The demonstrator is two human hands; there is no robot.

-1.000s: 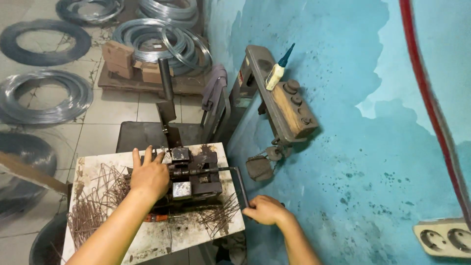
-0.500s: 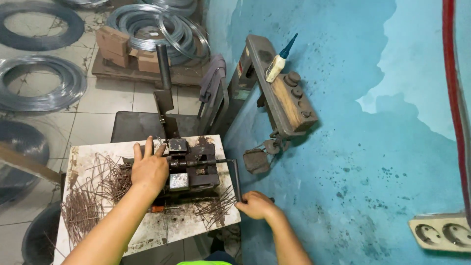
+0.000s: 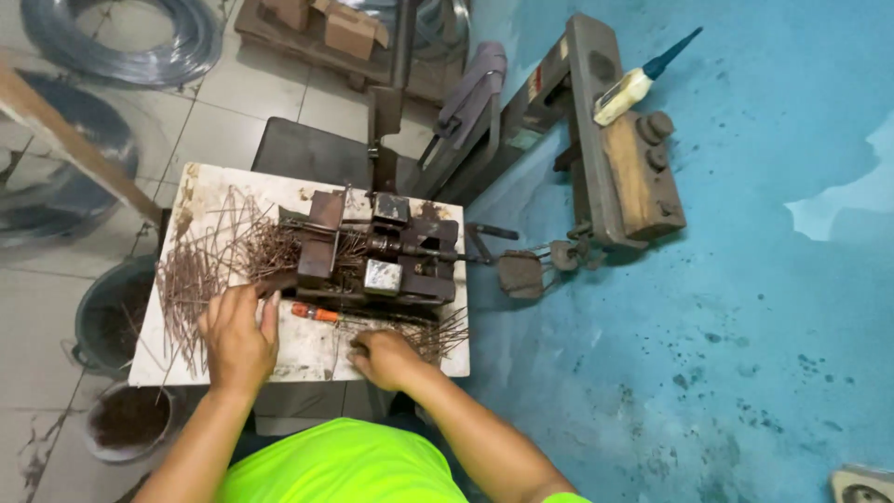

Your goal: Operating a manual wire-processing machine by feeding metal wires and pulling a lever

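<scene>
Both hands are now coming off the dark metal bending jig (image 3: pixel 377 261): left hand (image 3: pixel 237 335) lying open-palmed on rusty wire pieces (image 3: pixel 200 279) beside it, right hand (image 3: pixel 382 359) pinching cut wires (image 3: pixel 433 335) below it.

1. The wall (image 3: pixel 745 307) is painted turquoise, flecked with dark spots.
2. The board (image 3: pixel 307 359) is white, stained with rust.
3. The wires (image 3: pixel 200 270) are rust-brown.
4. The machine (image 3: pixel 372 256) is dark grey, with one silver block.
5. An orange handle (image 3: pixel 315 312) is seen below it.
6. The shirt (image 3: pixel 326 466) is neon yellow-green.
7. The tiles (image 3: pixel 56 298) are pale grey.
8. The coils (image 3: pixel 121 47) are silver-grey.
</scene>
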